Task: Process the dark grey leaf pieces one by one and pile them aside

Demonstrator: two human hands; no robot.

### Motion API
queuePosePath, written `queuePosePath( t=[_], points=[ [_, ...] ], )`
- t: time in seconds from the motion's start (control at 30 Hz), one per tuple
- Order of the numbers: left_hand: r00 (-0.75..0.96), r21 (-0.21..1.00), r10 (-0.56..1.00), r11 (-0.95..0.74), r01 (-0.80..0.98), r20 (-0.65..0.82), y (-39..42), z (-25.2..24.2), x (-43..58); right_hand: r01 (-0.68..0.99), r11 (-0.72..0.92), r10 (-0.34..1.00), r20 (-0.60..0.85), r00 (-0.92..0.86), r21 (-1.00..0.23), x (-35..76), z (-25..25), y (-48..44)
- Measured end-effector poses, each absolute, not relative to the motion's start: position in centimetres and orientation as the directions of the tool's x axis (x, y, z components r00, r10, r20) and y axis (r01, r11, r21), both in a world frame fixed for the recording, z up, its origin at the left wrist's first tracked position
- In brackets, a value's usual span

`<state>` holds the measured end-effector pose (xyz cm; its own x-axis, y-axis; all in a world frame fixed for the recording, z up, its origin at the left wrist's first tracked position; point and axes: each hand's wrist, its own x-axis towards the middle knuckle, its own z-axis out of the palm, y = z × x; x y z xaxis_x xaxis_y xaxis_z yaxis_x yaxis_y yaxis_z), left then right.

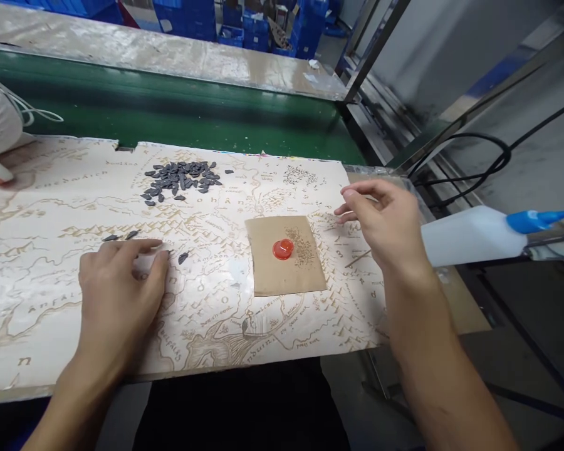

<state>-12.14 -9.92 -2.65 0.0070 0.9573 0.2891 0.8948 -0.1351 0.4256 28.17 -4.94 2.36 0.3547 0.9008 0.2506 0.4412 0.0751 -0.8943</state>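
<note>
My left hand is low over the left part of the printed map sheet. Its thumb and forefinger close around a small dark leaf-shaped piece, mostly hidden by the fingertips. Similar dark pieces lie just beside these fingers. Right of the cardboard square, my right hand is raised with thumb and forefinger pinched; anything between them is too small to make out. On the cardboard sits a small round red cap-like thing, with tiny dark specks next to it.
A heap of dark leaf-shaped pieces lies at the back left, and tiny black bits lie at the back right. A white bottle with a blue nozzle is beyond my right wrist. A green belt runs behind; a fan stands left.
</note>
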Motion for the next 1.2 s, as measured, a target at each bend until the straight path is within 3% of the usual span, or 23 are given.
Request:
queuePosePath(
  t=[0.2, 0.3, 0.67, 0.77, 0.83, 0.97, 1.07, 1.2],
  points=[
    [0.064, 0.418, 0.946, -0.200, 0.886, 0.316, -10.2, -3.5, -9.8, 0.742, -0.020, 0.954, 0.209, 0.215, -0.670, 28.7, 0.4, 0.5],
    [0.055, 0.399, 0.940, -0.196, 0.896, 0.337, -9.6, -3.8, -10.4, 0.811, -0.022, 0.973, 0.175, 0.152, -0.585, 28.0, -0.2, 1.6],
    [0.047, 0.342, 0.937, -0.174, 0.924, 0.347, -7.9, -2.2, -14.5, 0.829, -0.005, 0.981, 0.159, 0.113, -0.559, 27.5, -1.3, 3.4],
    [0.087, 0.403, 0.932, -0.235, 0.885, 0.352, -7.5, -1.1, -12.6, 0.837, 0.013, 0.979, 0.177, 0.101, -0.548, 26.8, -0.7, 2.8],
    [0.089, 0.547, 0.940, -0.267, 0.793, 0.330, -7.8, -0.1, -10.0, 0.793, 0.032, 0.979, 0.180, 0.099, -0.609, 25.8, 0.3, 1.2],
    [0.177, 0.784, 0.918, -0.394, 0.480, 0.353, -8.8, 2.1, -3.6, 0.435, 0.031, 1.000, 0.030, -0.010, -0.900, 22.9, 3.2, -4.2],
    [0.218, 0.870, 0.914, -0.397, 0.294, 0.344, -9.8, 3.1, -0.7, 0.271, 0.081, 0.986, 0.037, -0.163, -0.959, 21.0, 5.3, -7.9],
    [0.199, 0.916, 0.927, -0.355, 0.188, 0.318, -10.8, 3.6, -0.3, 0.192, 0.103, 0.979, 0.065, -0.195, -0.976, 19.4, 6.3, -10.1]
  ],
)
